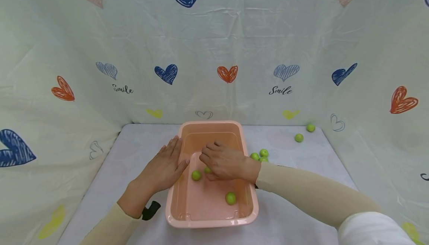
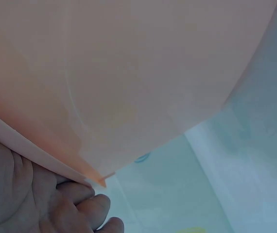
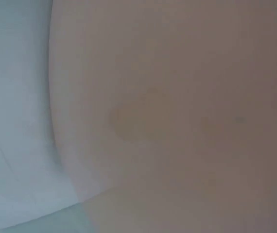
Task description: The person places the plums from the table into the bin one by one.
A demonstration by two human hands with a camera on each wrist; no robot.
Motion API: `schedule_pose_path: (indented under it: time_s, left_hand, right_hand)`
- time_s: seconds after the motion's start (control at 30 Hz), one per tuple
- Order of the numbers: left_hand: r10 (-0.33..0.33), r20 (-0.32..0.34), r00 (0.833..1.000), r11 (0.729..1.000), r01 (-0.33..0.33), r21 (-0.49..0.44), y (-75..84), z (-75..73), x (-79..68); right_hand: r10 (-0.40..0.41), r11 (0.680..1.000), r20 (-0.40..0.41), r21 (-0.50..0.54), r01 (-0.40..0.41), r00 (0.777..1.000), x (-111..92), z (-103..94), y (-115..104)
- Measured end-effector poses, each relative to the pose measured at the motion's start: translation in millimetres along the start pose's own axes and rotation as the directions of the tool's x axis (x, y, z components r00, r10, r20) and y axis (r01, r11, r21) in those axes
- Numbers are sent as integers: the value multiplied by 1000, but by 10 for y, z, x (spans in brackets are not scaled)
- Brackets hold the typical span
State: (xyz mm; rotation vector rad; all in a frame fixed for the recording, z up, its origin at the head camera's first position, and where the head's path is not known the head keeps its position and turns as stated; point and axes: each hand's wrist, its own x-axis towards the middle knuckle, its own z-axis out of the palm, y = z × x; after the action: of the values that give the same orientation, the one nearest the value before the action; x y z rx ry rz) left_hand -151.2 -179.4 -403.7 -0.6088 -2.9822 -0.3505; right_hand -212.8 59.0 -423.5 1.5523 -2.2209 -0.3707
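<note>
A pink plastic basin (image 1: 214, 223) stands upright on the table in the head view. My left hand (image 1: 165, 168) rests along its left rim, fingers straight; in the left wrist view, the palm and fingers (image 2: 56, 208) lie against the rim. My right hand (image 1: 224, 161) reaches over the right rim into the basin. Its fingers are curled, with a small round green fruit (image 1: 207, 170) between forefinger and thumb, partly hidden by the hand. Inside the basin lie two more, a left green fruit (image 1: 196, 175) and a near green fruit (image 1: 231, 198). The right wrist view is filled mostly by the basin's outer wall (image 3: 177, 145).
Close to the basin's right side, partly behind the right forearm, sit a few more green fruits (image 1: 264, 152). Toward the table's back right corner are two others, one green fruit (image 1: 299, 137) and another (image 1: 310, 127). A heart-printed curtain (image 1: 254, 51) encloses the table's back and sides.
</note>
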Motion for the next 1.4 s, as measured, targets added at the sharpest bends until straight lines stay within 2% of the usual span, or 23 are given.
schedule_pose_path:
  time_s: [0.13, 0.27, 0.37, 0.47, 0.73, 0.83, 1.17, 1.4]
  left_hand:
    - [1, 5, 1000, 1000, -1, -3, 1, -8, 1]
    - [-8, 7, 1000, 1000, 8, -11, 1, -9, 0]
    - [-9, 8, 1000, 1000, 9, -16, -1, -6, -5]
    - [-5, 8, 1000, 1000, 6, -18, -5, -3, -5]
    - [-2, 3, 1000, 1000, 2, -9, 0, -5, -11]
    - [-6, 4, 1000, 1000, 6, 0, 8, -5, -7]
    - [3, -10, 1000, 1000, -3, 31, 14, -11, -6]
    - [-2, -18, 1000, 999, 3, 34, 14, -7, 5]
  right_hand:
    - [61, 997, -23, 49, -60, 998, -17, -44, 70]
    - [132, 989, -125, 81, -122, 983, -80, -109, 181]
    - [178, 983, -205, 87, -163, 962, -160, -150, 285]
    - [229, 973, -240, 86, -215, 943, -264, -170, 403]
    - [396, 918, -285, 153, -366, 873, -637, -140, 700]
    - [433, 901, -279, 144, -409, 857, -816, -96, 780]
    - [470, 881, -211, 55, -470, 857, -1476, 227, 917]
    - [467, 884, -71, 12, -467, 882, -1798, 416, 976]
